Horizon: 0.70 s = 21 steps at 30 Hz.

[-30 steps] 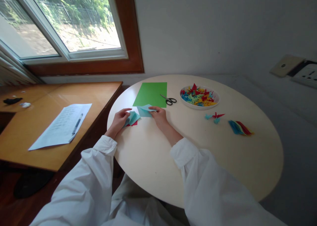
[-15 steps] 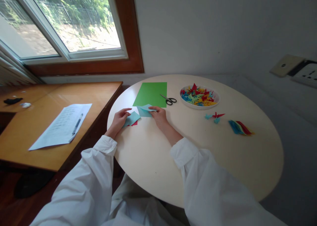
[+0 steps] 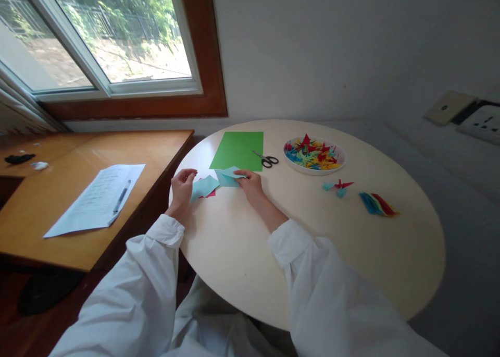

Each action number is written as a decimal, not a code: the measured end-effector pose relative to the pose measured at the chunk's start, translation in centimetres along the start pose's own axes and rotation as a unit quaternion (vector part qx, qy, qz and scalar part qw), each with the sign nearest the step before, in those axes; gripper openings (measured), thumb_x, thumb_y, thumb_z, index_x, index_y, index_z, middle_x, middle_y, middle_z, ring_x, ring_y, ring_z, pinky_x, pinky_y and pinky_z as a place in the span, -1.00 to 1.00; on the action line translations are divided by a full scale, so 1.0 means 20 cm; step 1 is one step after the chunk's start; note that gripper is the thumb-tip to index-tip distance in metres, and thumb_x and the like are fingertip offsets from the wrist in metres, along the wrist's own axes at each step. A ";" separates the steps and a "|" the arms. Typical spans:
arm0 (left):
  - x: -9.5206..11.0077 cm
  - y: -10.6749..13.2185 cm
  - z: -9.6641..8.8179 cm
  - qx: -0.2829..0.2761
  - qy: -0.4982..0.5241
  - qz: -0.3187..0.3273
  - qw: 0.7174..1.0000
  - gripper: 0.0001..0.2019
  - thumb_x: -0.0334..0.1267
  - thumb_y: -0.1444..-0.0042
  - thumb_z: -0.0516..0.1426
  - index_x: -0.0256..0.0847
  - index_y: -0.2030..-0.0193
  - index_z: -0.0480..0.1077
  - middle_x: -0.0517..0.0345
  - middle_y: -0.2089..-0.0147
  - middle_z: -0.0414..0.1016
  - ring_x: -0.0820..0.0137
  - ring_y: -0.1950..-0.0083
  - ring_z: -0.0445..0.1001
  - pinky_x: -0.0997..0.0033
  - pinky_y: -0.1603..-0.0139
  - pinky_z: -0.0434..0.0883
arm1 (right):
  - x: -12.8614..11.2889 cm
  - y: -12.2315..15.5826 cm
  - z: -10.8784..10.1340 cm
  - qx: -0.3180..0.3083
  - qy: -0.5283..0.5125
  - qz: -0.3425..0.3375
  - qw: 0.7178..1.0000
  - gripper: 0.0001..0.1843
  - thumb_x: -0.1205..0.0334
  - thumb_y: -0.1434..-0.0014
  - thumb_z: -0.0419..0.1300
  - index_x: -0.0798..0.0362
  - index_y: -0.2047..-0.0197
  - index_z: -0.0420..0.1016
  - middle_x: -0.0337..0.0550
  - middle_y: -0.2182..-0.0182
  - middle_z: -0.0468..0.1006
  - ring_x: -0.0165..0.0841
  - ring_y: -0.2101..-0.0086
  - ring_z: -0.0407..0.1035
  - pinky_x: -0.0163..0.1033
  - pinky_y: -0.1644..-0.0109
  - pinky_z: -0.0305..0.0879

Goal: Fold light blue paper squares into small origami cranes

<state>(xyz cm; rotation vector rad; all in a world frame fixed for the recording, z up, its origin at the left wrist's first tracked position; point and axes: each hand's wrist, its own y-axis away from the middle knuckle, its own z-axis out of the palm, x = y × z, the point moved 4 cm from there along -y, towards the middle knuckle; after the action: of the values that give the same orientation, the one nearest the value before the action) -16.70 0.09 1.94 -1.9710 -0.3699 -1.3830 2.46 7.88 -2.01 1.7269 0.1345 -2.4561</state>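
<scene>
On the round table, my right hand (image 3: 252, 184) pinches a folded light-blue paper sheet (image 3: 227, 176) between thumb and fingers. My left hand (image 3: 182, 189) has its fingertips drawn together at the left edge of the table; whatever they may hold is too small to make out. Just right of that hand lies another light-blue paper piece (image 3: 206, 186), over red paper (image 3: 211, 194) that shows only at its edges. A green paper sheet (image 3: 238, 149) lies beyond both hands, and black-handled scissors (image 3: 267, 160) rest across its right edge.
A white dish (image 3: 312, 170) of colourful folded paper cranes stands at the back right. Small loose cranes (image 3: 341, 188) lie in front of it, beside a fanned stack of coloured paper (image 3: 378, 204). On the wooden desk at left are written sheets (image 3: 96, 200) and a pen (image 3: 122, 196).
My left hand has lifted off the lower light-blue paper and shifted slightly left, its fingertips closing together. My right hand keeps hold of its folded sheet, nearly still.
</scene>
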 end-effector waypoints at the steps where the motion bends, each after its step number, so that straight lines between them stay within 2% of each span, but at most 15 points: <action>1: 0.02 0.02 0.00 -0.001 0.009 -0.005 1.000 -0.83 -0.20 0.10 0.10 -0.27 0.42 0.38 0.11 0.40 0.45 0.39 0.32 0.44 0.33 0.20 0.38 | 0.00 0.00 0.00 0.002 0.004 -0.004 1.000 -0.82 0.37 0.32 0.21 0.08 0.51 0.53 -0.24 0.51 0.50 -0.39 0.42 0.34 -0.27 0.29 0.27; 2: 0.04 0.04 0.01 -0.021 0.043 -0.036 0.998 -0.81 -0.17 0.10 0.12 -0.28 0.42 0.37 0.11 0.41 0.44 0.40 0.37 0.44 0.31 0.23 0.40 | -0.01 0.00 0.00 0.004 0.009 -0.009 1.000 -0.83 0.37 0.31 0.20 0.08 0.51 0.53 -0.24 0.50 0.50 -0.38 0.42 0.35 -0.26 0.28 0.27; 5: 0.09 0.15 0.10 -0.171 0.117 -0.144 0.968 -0.68 -0.05 0.10 0.16 -0.31 0.36 0.38 0.05 0.34 0.45 0.38 0.37 0.47 0.23 0.24 0.43 | -0.02 0.01 0.00 0.011 0.022 -0.025 0.999 -0.83 0.37 0.30 0.19 0.08 0.51 0.52 -0.23 0.50 0.50 -0.37 0.41 0.35 -0.25 0.25 0.27; 8: 0.14 0.25 0.16 -0.244 0.119 -0.178 0.946 -0.65 -0.01 0.14 0.20 -0.32 0.40 0.37 0.08 0.39 0.42 0.37 0.37 0.48 0.22 0.21 0.44 | -0.03 0.02 0.01 0.008 0.037 -0.039 0.999 -0.83 0.38 0.29 0.17 0.08 0.52 0.52 -0.23 0.49 0.51 -0.36 0.40 0.36 -0.24 0.23 0.27; 11: 0.15 0.28 0.19 -0.247 0.100 -0.152 0.952 -0.67 -0.03 0.15 0.21 -0.27 0.55 0.27 0.20 0.53 0.32 0.39 0.41 0.44 0.28 0.28 0.43 | -0.03 0.04 0.02 -0.002 0.049 -0.050 0.998 -0.83 0.39 0.29 0.15 0.08 0.53 0.52 -0.23 0.47 0.53 -0.35 0.38 0.37 -0.24 0.22 0.28; 15: 0.13 0.24 0.15 -0.204 0.029 -0.084 0.975 -0.67 -0.10 0.13 0.19 -0.25 0.67 0.21 0.26 0.62 0.21 0.48 0.50 0.30 0.40 0.40 0.32 | -0.02 0.06 0.04 -0.021 0.053 -0.050 0.997 -0.81 0.39 0.28 0.14 0.08 0.51 0.52 -0.23 0.48 0.54 -0.36 0.41 0.38 -0.24 0.27 0.32; 18: 0.12 0.19 0.10 -0.183 -0.012 -0.052 0.982 -0.73 -0.10 0.11 0.16 -0.26 0.62 0.29 0.18 0.50 0.33 0.44 0.42 0.32 0.40 0.36 0.30 | -0.02 0.06 0.03 -0.030 0.053 -0.049 0.997 -0.82 0.39 0.28 0.14 0.09 0.50 0.50 -0.22 0.47 0.53 -0.36 0.42 0.40 -0.24 0.31 0.36; 21: 0.11 0.15 0.02 -0.164 -0.139 -0.026 0.976 -0.77 -0.12 0.06 0.13 -0.26 0.53 0.36 0.06 0.26 0.41 0.37 0.23 0.38 0.39 0.20 0.32 | -0.04 0.06 0.01 -0.031 0.063 -0.057 0.996 -0.81 0.40 0.27 0.12 0.10 0.49 0.49 -0.20 0.42 0.53 -0.37 0.41 0.41 -0.23 0.30 0.39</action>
<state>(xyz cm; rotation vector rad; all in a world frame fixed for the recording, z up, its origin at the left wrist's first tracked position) -13.81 -2.01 2.74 -2.4548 -0.3378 -1.2650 2.77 6.70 -1.23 1.8959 0.3262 -2.3915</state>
